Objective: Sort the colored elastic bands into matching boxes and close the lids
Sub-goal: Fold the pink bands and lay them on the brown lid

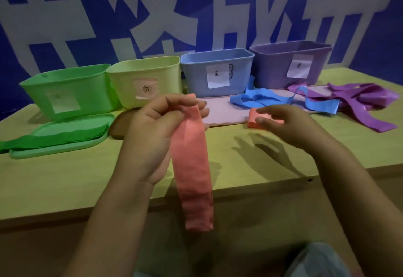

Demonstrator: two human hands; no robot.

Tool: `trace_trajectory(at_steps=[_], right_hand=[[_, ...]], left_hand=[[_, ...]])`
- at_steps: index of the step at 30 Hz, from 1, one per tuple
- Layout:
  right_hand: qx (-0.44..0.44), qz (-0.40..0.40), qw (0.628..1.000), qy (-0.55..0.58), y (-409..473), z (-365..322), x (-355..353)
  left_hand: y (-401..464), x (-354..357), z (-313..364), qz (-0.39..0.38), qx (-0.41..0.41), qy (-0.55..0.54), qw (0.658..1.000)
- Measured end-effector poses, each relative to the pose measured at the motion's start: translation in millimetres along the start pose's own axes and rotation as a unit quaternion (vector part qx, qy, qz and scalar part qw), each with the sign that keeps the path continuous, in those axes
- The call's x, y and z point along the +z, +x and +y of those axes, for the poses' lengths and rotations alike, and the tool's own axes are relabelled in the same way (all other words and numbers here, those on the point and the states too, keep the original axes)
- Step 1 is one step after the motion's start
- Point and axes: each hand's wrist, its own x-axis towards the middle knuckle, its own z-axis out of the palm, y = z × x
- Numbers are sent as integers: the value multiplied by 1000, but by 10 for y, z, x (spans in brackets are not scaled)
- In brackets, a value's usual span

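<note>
Yellow-green counter (65,180) against blue lettered wall (370,36). Four open boxes: green (65,93), yellow (148,76), blue (218,69), purple (290,60). Left hand (157,128) pinches hanging pink band (192,167); right hand (290,124) grips second pink band (254,119) on counter.

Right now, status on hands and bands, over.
Left hand pinching long pink band, hanging. Right hand fingers on folded pink band on table. All four boxes open. Path clear.
</note>
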Motion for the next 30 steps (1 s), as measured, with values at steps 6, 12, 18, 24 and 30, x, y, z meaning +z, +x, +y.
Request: trace_trajectory(at_steps=[6, 12, 18, 24, 30], right_hand=[[110, 9, 983, -144, 609, 268, 184], [87, 89, 979, -159, 672, 300, 296], [34, 132, 982, -128, 527, 143, 160], [-36, 167, 980, 102, 225, -342, -31], [-113, 153, 966, 174, -192, -745, -93]], left_hand=[[-61, -87, -109, 25, -1, 21, 999], [-59, -189, -94, 56, 10, 65, 996], [-56, -230, -124, 82, 9, 89, 993], [-61, -203, -142, 104, 43, 78, 991], [-105, -159, -119, 124, 60, 80, 987]])
